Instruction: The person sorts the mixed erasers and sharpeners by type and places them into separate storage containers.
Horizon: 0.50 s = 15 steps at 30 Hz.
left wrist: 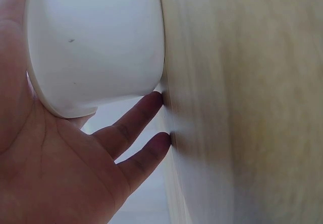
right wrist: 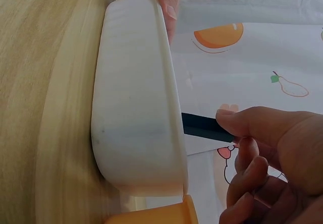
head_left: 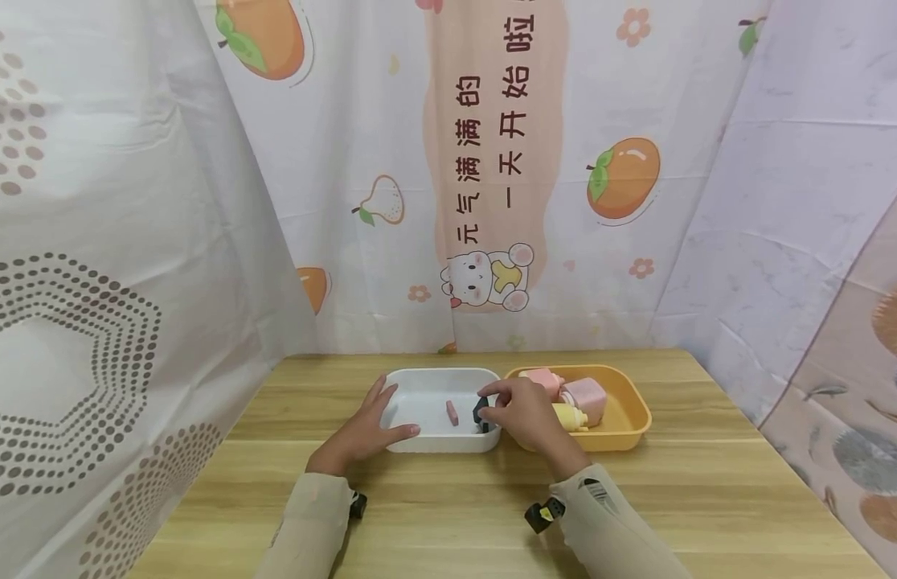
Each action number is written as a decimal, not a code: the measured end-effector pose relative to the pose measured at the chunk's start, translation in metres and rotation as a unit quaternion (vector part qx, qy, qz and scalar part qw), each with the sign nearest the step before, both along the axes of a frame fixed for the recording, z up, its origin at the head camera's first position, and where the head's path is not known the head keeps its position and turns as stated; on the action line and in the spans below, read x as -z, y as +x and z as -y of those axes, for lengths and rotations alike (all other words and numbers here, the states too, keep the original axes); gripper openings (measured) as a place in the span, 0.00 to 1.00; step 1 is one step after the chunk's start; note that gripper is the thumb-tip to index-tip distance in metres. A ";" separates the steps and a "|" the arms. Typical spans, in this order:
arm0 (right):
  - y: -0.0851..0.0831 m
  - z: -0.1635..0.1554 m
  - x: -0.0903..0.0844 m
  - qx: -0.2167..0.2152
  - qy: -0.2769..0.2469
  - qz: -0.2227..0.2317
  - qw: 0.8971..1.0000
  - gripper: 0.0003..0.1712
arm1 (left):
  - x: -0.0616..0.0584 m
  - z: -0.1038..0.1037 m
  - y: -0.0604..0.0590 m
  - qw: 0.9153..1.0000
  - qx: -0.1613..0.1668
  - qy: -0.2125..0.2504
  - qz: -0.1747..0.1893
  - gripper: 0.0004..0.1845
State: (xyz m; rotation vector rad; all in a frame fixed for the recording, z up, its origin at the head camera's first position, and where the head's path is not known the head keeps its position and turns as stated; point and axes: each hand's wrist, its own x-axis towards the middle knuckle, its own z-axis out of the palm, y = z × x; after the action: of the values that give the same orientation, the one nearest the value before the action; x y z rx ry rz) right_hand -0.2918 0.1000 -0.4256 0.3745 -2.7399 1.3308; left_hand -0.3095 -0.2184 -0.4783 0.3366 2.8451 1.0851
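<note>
My right hand (head_left: 524, 412) pinches a dark, flat, angular piece (right wrist: 204, 127) between thumb and fingers. That piece is at the right end of a white plastic tray (head_left: 443, 443), its lower part inside; the wrist view shows it sticking up past the rim. My left hand (head_left: 363, 430) rests against the tray's left end with fingers spread. Its thumb lies over the near rim. Two straight fingertips (left wrist: 157, 141) touch the table in the left wrist view. A small pink bar (head_left: 452, 412) lies on the tray floor, left of the dark piece.
An orange tray (head_left: 629, 438) stands right beside the white one. It holds pink bottle-like pieces (head_left: 586, 397) and a yellow one (head_left: 568, 416). Both trays stand on a wood-grain table (head_left: 434, 515). Printed curtains (head_left: 376, 121) hang behind and at both sides.
</note>
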 end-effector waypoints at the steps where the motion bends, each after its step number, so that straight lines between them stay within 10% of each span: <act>1: 0.000 0.000 0.000 0.001 0.000 -0.001 1.000 0.12 | 0.001 0.001 0.000 1.000 0.000 -0.001 -0.001 0.60; 15: 0.002 0.002 -0.001 0.006 0.000 -0.010 1.000 0.12 | 0.001 0.002 0.001 1.000 0.005 0.006 -0.001 0.59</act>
State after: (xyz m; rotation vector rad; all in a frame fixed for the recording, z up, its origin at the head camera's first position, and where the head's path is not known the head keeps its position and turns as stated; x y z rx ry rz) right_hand -0.2903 0.0982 -0.4248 0.3692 -2.7211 1.3173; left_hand -0.3080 -0.2200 -0.4794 0.3530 2.8369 1.1021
